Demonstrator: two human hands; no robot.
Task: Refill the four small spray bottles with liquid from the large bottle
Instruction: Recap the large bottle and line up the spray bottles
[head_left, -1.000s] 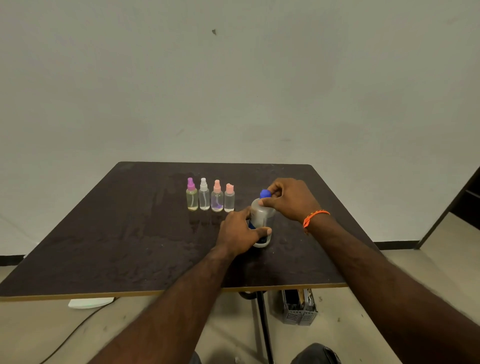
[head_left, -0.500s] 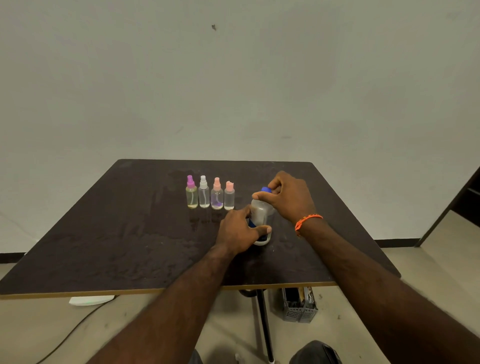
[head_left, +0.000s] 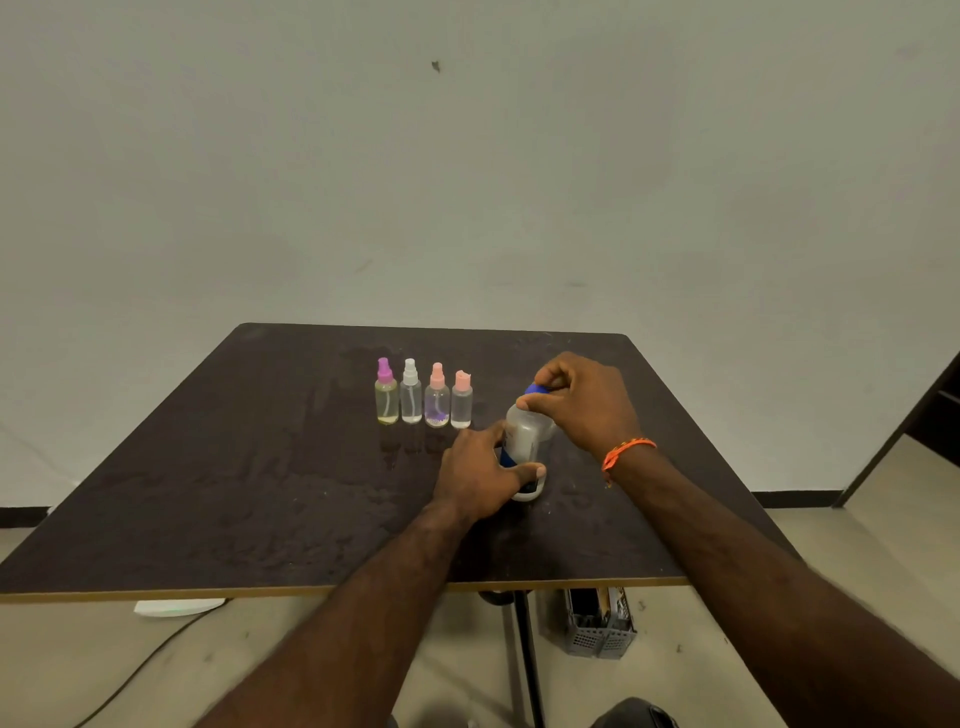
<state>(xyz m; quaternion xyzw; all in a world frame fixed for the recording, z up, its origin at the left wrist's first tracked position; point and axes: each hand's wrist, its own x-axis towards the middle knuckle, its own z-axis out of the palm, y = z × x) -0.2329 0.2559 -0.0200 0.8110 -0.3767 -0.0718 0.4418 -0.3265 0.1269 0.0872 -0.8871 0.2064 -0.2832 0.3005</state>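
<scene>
the large bottle (head_left: 527, 434) stood upright on the dark table (head_left: 249, 467), right of centre, between the two hands. the left hand (head_left: 480, 475) wrapped its lower body from the near left side, fingers and thumb curled round it. the right hand (head_left: 584, 402) came over from the right and pinched the blue cap (head_left: 535, 391) at the top, fingers bent around it. the bottle was translucent white, with a blue patch low on its side partly covered by the left hand. just left of it and farther back, four small spray bottles stood in a tight row: purple-capped bottle (head_left: 386, 393), white-capped bottle (head_left: 410, 392), pink-capped bottle (head_left: 437, 396), and peach-capped bottle (head_left: 462, 400). all were clear and capped.
</scene>
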